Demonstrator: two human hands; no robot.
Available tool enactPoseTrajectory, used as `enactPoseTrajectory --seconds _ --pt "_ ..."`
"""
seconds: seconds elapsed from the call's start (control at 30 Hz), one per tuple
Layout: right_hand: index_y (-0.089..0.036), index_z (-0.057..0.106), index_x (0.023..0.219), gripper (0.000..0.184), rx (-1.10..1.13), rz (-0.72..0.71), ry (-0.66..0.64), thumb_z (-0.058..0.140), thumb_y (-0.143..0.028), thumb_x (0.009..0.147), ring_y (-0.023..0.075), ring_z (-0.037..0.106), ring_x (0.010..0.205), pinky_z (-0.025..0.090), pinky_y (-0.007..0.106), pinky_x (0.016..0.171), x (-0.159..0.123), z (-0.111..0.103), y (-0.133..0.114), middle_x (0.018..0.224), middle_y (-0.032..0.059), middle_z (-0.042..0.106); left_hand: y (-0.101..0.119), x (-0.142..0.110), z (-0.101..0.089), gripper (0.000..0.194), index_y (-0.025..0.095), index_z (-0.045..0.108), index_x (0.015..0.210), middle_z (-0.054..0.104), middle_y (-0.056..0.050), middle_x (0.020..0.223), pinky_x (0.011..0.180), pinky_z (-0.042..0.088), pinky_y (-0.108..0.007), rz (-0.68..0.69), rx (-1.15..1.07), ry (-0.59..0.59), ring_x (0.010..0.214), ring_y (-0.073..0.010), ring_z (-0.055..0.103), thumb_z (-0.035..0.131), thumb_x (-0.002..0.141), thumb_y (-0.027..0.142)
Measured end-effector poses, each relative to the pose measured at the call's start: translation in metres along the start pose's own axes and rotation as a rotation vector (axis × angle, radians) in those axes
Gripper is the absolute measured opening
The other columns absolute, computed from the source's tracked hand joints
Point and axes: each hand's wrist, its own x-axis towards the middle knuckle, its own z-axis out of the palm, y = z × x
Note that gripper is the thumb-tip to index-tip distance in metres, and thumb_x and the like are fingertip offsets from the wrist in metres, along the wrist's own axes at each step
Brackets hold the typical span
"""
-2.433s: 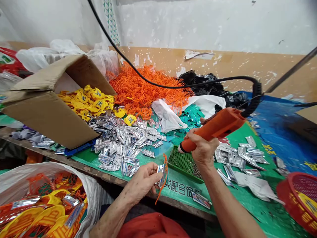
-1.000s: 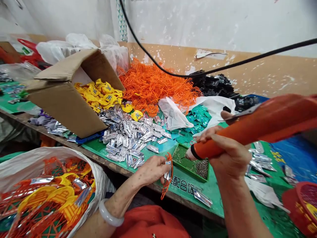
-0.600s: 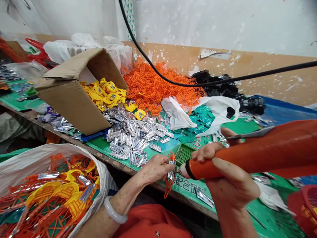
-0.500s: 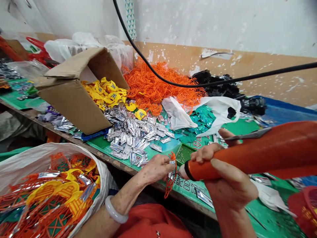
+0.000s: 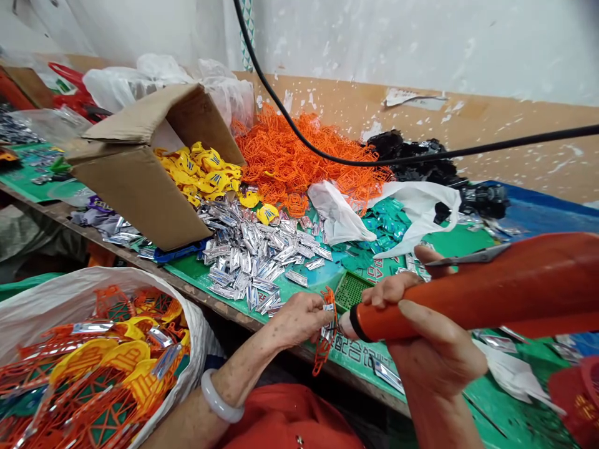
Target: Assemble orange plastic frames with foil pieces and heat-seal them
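My left hand [image 5: 303, 319] is closed on an orange plastic lattice part [image 5: 322, 357], which stands upright at the table's front edge with a silver piece against it. My right hand [image 5: 428, 333] is wrapped round a red-taped electric screwdriver [image 5: 496, 290]. Its pale nose points left at the orange part, and the tip meets or nearly meets it; I cannot tell which. A small green mesh basket [image 5: 352, 290] sits just behind the tool's nose. Beyond my left hand lies a heap of silver pieces [image 5: 253, 249].
A tipped cardboard box [image 5: 135, 193] spills yellow parts [image 5: 206, 171]. Behind are an orange lattice pile [image 5: 304, 159] and black parts [image 5: 407, 156]. A white sack [image 5: 196, 324] of assembled pieces stands front left. A black cable [image 5: 327, 156] hangs across. At right is a red basket [image 5: 573, 393].
The view has shifted very slightly. Both hands keep their grip on the orange part and the screwdriver, with almost no movement between them.
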Motion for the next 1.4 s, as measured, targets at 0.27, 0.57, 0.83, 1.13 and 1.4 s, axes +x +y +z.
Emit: enactPoseTrajectory --seconds 0.27,0.57,0.83,1.13,1.4 --pt "-0.027 0.058 0.106 0.041 -0.003 -0.012 -0.007 0.061 -0.013 0.068 0.0134 0.055 0.060 0.050 0.033 0.065 0.0029 -0.0008 -0.0026 0.065 -0.0033 0.060 0.0008 -0.0003 0.0023 0.026 0.021 0.048 0.053 0.050 0.003 0.044 0.043 0.027 -0.024 -0.006 0.015 0.017 0.044 -0.0130 0.045 0.051 0.078 0.031" --pt "-0.027 0.059 0.104 0.040 -0.006 -0.015 0.023 0.063 -0.013 0.067 0.0137 0.055 0.058 0.050 0.034 0.064 0.0075 0.0000 -0.0053 0.064 -0.0035 0.060 0.0024 -0.0016 0.0026 0.029 0.021 0.047 0.055 0.050 0.003 0.045 0.043 0.026 -0.024 -0.011 -0.008 0.011 0.044 -0.0132 0.044 0.053 0.078 0.037" --pt "-0.027 0.059 0.107 0.042 0.001 -0.002 -0.011 0.062 -0.014 0.067 0.0138 0.056 0.059 0.050 0.033 0.063 0.0047 0.0006 -0.0066 0.064 -0.0028 0.061 0.0034 -0.0015 0.0031 0.026 0.021 0.048 0.055 0.050 0.003 0.045 0.045 0.026 -0.025 -0.005 -0.019 0.004 0.045 -0.0135 0.044 0.052 0.078 0.034" --pt "-0.028 0.058 0.110 0.046 -0.028 0.053 0.008 0.064 -0.016 0.066 0.0146 0.056 0.057 0.049 0.033 0.061 0.0034 0.0022 -0.0069 0.063 -0.0039 0.060 0.0044 -0.0023 0.0049 0.024 0.022 0.048 0.054 0.050 0.003 0.044 0.046 0.023 -0.026 0.006 -0.016 0.027 0.043 -0.0137 0.044 0.051 0.077 0.029" --pt "-0.026 0.057 0.112 0.047 -0.070 0.050 0.017 0.066 -0.018 0.066 0.0147 0.056 0.057 0.049 0.034 0.063 0.0025 0.0046 -0.0037 0.062 -0.0040 0.059 0.0024 -0.0017 0.0055 0.023 0.021 0.053 0.056 0.051 0.003 0.043 0.047 0.022 -0.026 0.005 -0.043 0.022 0.044 -0.0137 0.043 0.051 0.077 0.029"
